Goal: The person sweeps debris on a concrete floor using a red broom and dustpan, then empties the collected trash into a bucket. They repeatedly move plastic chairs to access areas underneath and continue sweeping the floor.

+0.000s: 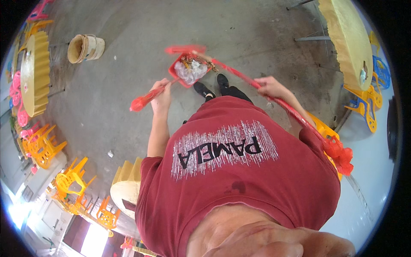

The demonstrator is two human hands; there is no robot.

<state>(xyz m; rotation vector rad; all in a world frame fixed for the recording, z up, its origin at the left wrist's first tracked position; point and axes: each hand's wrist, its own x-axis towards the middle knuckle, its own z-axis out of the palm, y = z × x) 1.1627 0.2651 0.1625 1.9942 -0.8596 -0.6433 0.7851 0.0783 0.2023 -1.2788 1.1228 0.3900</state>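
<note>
My left hand (161, 96) grips the handle of a red long-handled dustpan (187, 84); red plastic film wraps the handle's end. Crumpled clear plastic (189, 72), white scraps and brown debris (210, 66) fill the pan, and some debris lies at its right edge. My right hand (271, 87) is closed around the red handle of a broom (236, 73), which slants past my right side and ends in red plastic film (340, 155). The broom's head (185, 49), blurred, is at the pan's far side; whether it touches the floor I cannot tell.
My black shoes (201, 89) stand close behind the pan on the concrete floor (128, 64). Stacked buckets (77, 49) lie on their side at the far left. Round tables with gold covers stand left (32, 77) and right (350, 41), with plastic chairs (72, 180) around.
</note>
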